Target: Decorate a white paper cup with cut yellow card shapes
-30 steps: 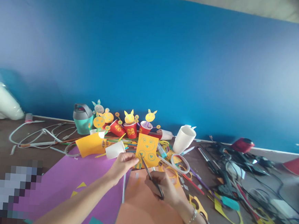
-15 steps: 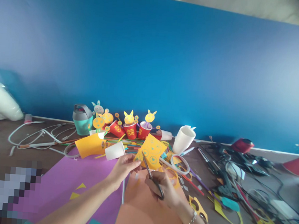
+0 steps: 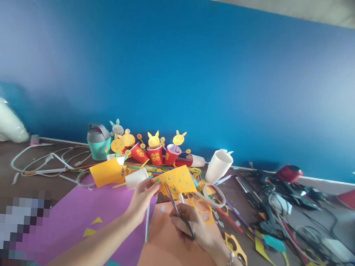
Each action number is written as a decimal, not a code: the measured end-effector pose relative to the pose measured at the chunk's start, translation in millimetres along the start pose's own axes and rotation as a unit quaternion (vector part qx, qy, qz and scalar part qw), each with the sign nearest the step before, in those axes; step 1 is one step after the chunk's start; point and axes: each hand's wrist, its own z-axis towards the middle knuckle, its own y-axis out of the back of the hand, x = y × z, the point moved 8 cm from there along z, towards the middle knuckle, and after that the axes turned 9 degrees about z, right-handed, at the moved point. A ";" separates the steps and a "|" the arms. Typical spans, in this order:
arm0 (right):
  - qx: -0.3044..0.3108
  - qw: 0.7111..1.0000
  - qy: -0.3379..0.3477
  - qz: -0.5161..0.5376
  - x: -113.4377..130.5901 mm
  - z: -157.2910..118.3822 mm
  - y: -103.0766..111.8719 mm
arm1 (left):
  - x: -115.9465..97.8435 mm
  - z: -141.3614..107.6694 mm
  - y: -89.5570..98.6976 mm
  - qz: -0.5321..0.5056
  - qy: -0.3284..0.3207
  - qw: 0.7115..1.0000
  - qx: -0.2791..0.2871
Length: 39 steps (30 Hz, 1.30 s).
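My left hand (image 3: 143, 198) pinches the left edge of a yellow paper sheet (image 3: 181, 179) that has round shapes drawn on it in green. In my right hand (image 3: 191, 224) is a pair of scissors (image 3: 172, 200), dark-handled, with the blades pointing up and left at the sheet's lower edge. Whether the blades have paper between them I cannot tell. Beneath my hands lie an orange sheet (image 3: 168, 251) and a purple sheet (image 3: 100, 209). Just left of my left hand, a white paper cup (image 3: 134, 179) rests on its side.
Red paper cups (image 3: 155, 155) with yellow animal heads stand along the blue wall (image 3: 182, 76). Further left is a teal and grey container (image 3: 99, 143). At right are a white cup (image 3: 218, 167), a roll of tape (image 3: 214, 195), paper scraps (image 3: 274, 255) and tangled cables (image 3: 307, 237).
The yellow sheet has turned clockwise and tilted flatter. My left hand has shifted slightly left and up with it, while the scissors stay nearly in place.
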 end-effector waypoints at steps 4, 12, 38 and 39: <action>0.023 0.999 -0.016 -0.035 -4.2 -2.7 -2.0 | -6.0 -0.2 -2.1 0.006 -0.006 1.000 0.008; 0.026 0.999 0.021 -0.012 -7.7 -4.9 -7.4 | -17.0 -1.4 16.6 0.111 -0.060 0.986 -0.108; -0.018 0.995 0.072 -0.067 -1.4 -0.4 -11.7 | -2.4 -27.6 -26.0 -0.027 0.080 0.995 0.053; -0.021 0.995 0.076 -0.067 -3.5 0.7 -10.9 | -2.6 -27.7 -26.1 -0.030 0.083 0.995 0.053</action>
